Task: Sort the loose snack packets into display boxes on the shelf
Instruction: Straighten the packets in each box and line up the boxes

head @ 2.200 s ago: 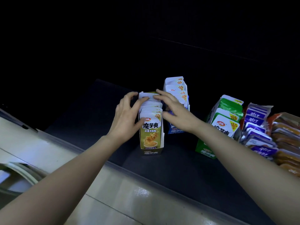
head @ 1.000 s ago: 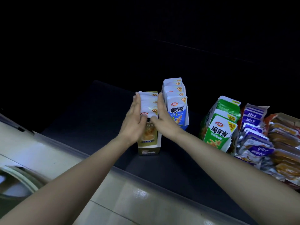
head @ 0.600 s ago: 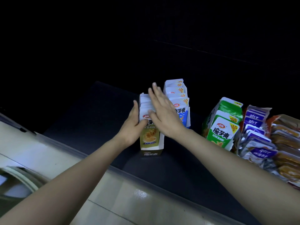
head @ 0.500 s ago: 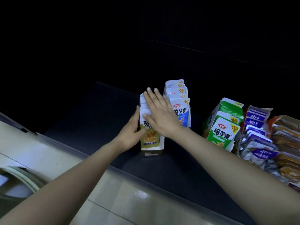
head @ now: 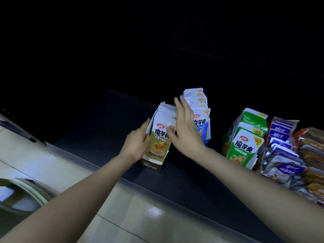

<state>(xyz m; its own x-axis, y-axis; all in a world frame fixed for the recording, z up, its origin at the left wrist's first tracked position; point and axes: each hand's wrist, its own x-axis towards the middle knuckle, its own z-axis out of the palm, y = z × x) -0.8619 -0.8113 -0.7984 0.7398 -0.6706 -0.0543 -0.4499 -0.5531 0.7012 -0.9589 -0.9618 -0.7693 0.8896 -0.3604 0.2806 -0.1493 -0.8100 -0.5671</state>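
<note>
While I am squaring the row of olive packets inside the olive display box, I am bracing the box's left wall with my left hand, its fingers lying nearly straight against the cardboard and grasping nothing. I am laying my right hand flat against the right side and tops of the same packets, fingers extended and released, so the row is being pressed between both hands. The box is standing upright on the dark shelf, near the front edge, with the blue display box just beside it to the right and slightly further back. The green display box, the purple packets and the orange packets are sitting well apart to the right. For a good result, I judge the pressure should be light and even: pushing from both sides at once so the box is not sliding or tipping, and levelling the packet tops without creasing them. I am also watching that my right hand is not knocking the blue box; whether it is touching those packets, I cannot tell.
</note>
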